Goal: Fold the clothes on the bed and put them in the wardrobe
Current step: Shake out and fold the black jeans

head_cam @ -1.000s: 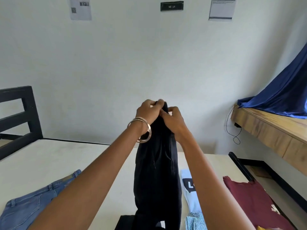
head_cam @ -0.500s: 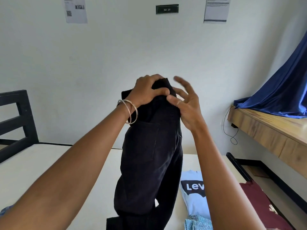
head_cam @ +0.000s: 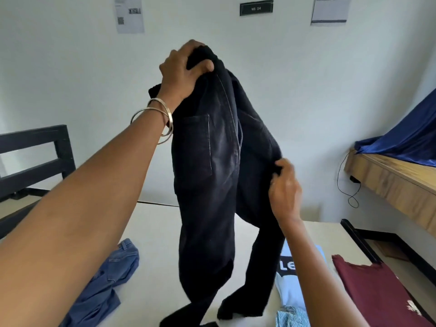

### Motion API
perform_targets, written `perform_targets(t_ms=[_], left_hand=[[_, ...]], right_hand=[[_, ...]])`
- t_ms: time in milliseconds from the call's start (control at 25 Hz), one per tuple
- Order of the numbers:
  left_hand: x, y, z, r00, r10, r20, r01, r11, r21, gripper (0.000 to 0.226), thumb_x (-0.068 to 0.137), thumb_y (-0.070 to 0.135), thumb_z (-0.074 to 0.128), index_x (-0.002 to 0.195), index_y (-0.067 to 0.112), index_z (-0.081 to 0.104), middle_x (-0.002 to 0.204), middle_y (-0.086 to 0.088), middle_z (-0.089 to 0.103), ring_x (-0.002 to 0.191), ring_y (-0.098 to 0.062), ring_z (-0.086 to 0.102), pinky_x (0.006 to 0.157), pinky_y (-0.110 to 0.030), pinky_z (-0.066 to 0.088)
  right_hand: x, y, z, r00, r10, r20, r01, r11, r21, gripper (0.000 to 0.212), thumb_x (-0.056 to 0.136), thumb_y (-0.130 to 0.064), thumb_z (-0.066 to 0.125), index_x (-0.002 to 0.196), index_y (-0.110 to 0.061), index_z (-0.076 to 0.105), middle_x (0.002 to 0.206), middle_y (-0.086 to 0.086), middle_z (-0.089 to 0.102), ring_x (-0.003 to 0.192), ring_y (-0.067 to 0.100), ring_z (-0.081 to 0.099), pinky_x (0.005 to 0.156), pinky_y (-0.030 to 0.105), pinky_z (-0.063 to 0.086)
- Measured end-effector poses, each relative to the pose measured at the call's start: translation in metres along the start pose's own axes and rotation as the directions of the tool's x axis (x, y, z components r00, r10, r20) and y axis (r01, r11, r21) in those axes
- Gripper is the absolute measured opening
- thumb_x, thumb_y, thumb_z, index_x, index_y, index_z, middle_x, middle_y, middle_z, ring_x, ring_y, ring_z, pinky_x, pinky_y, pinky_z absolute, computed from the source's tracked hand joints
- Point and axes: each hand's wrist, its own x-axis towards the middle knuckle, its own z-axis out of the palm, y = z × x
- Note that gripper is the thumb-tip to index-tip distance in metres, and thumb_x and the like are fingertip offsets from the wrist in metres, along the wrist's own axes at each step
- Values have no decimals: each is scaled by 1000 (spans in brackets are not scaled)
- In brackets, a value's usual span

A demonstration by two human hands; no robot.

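We see the left hand (head_cam: pixel 182 67) gripping the black trousers (head_cam: pixel 207 185) by the waistband, held high. The right hand (head_cam: pixel 284 192) pinches their right edge, hems touching the bed (head_cam: pixel 155 232).

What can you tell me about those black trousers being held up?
The black trousers look like faded denim, with pale stitching along a seam and round a back pocket. They hang upright over the bed, legs apart, cuffs resting on it. The left hand grips the bunched waistband; the right hand pinches the outer edge of one leg.

Matt black denim jeans (head_cam: pixel 207 185), shiny metal bangles (head_cam: pixel 162 121), glossy blue cloth (head_cam: pixel 405 142), wooden shelf (head_cam: pixel 396 185)
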Motion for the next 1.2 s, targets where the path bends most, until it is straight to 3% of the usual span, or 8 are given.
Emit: perform_targets(t_ms=[160,320,400,560,760,840,1040,1200], left_hand=[[-6,-1,5,998,-20,67,23,998,-55,48,75,71,59,105,33,62,99,12,69,102,-17,61,94,-44,46],[-19,-4,11,992,36,125,-18,990,-141,43,78,60,65,103,25,65,96,8,69,97,-14,63,92,-41,47],[-17,-8,6,993,28,114,-6,981,-193,42,79,55,67,101,20,66,94,6,69,95,-13,63,91,-40,48],[-16,-19,3,999,-29,26,32,990,-140,54,73,71,63,100,24,65,94,8,70,97,-18,63,91,-44,47],[-23,-50,-17,983,-143,-119,140,990,-31,48,75,69,59,102,29,64,97,16,68,99,-12,61,94,-43,46],[-32,-62,-26,963,-212,-166,213,977,-14,48,77,65,57,106,27,62,101,16,67,101,-9,60,96,-40,45],[-72,-97,-23,893,-438,-103,449,858,251,48,85,60,54,114,22,59,117,2,64,117,-24,52,98,-45,27],[-114,-148,-15,703,-710,17,670,671,316,39,86,54,56,102,19,61,104,0,61,101,-25,50,103,-50,23]], right_hand=[[-46,1,30,820,-207,533,166,978,124,24,76,-7,40,89,-7,60,87,10,62,76,34,59,67,36,46],[-68,-7,30,562,-23,827,-528,759,380,33,104,-36,45,109,-17,72,113,-5,72,108,14,65,92,38,53],[-77,-8,26,499,-145,854,-612,639,466,31,99,-37,54,117,-17,70,122,0,69,117,19,63,98,35,52],[-89,-5,35,362,-38,931,-502,834,230,20,86,-24,76,101,-11,73,103,-5,73,95,13,70,81,21,55],[-60,44,31,884,356,305,-393,917,68,39,95,-27,64,61,-15,49,57,-2,46,62,22,48,59,33,33],[-42,56,17,848,367,382,-474,849,236,33,94,-27,65,69,-6,60,64,2,56,62,19,52,61,32,38],[-54,76,-11,366,99,925,-754,614,233,49,63,-35,88,86,5,75,90,21,73,76,27,72,68,33,58],[-59,88,12,540,297,787,-650,742,166,11,77,-15,82,85,-10,76,84,13,75,70,20,70,70,40,60]])
